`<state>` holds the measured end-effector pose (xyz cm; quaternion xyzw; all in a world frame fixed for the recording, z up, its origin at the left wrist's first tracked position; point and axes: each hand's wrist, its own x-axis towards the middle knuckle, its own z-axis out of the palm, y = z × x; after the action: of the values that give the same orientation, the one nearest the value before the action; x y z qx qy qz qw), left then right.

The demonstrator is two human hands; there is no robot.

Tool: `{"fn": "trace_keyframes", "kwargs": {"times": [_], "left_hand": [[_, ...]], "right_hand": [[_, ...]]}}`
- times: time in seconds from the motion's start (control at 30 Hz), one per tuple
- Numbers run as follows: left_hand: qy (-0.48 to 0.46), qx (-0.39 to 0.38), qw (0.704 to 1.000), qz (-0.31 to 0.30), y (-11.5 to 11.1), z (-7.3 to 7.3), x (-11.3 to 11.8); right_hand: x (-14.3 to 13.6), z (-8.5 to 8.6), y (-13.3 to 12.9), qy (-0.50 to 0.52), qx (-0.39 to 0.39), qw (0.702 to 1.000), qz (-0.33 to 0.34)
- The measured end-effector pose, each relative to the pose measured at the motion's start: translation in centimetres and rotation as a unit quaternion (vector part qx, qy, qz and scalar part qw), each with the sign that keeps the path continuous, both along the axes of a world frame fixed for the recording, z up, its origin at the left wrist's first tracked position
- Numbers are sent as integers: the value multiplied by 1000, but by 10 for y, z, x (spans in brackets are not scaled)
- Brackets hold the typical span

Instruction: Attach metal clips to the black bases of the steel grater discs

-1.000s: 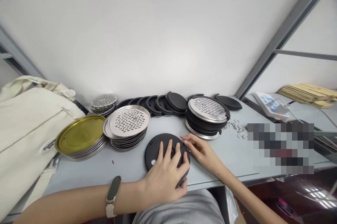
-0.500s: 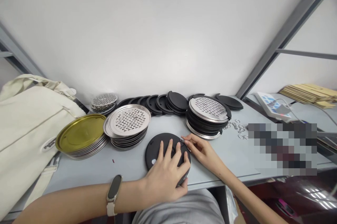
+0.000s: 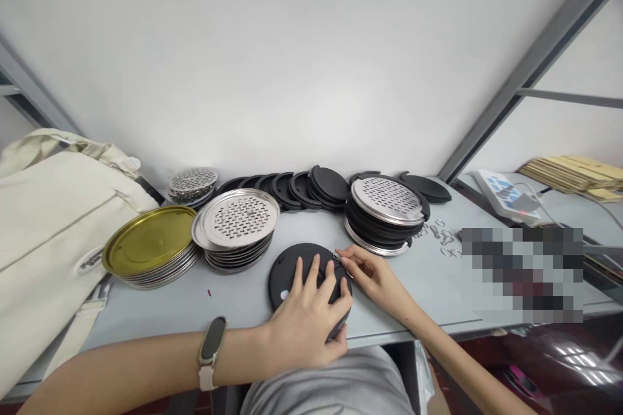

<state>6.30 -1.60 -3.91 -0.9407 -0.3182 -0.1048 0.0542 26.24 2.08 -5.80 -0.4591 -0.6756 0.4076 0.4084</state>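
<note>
A black round lid (image 3: 283,275) lies on the table near its front edge. My left hand (image 3: 309,321) is laid over it with the fingers spread across the top, and the thumb hooks around the near right rim. At the lid's right edge, my right hand (image 3: 370,277) pinches a small metal ring (image 3: 337,256); most of the ring is hidden by the fingers. Behind my right hand stands a stack of black lids and metal plates (image 3: 384,223), topped by a perforated grater plate (image 3: 388,199).
Left of the lid stand perforated metal plates (image 3: 246,220) and gold-coloured round plates (image 3: 150,239). Black notched discs (image 3: 282,189) line the wall. Loose metal rings (image 3: 444,236) lie at right, beside a blurred patch. A cream bag (image 3: 63,207) leans at far left.
The view has shifted slightly. Both hands keep nearly the same places on the lid and the small metal ring; nothing has been let go.
</note>
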Motion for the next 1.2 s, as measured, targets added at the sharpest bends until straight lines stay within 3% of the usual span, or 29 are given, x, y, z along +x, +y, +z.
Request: {"fn": "trace_keyframes", "kwargs": {"times": [0.63,1.2], "left_hand": [[4,13,1000,3,-1,-2,-1],[7,11,1000,-2,-1,-1,-1]], "right_hand": [[0,5,-1,-17,-24,1000,-8],[0,-1,3,48,-49,998,-8]]}}
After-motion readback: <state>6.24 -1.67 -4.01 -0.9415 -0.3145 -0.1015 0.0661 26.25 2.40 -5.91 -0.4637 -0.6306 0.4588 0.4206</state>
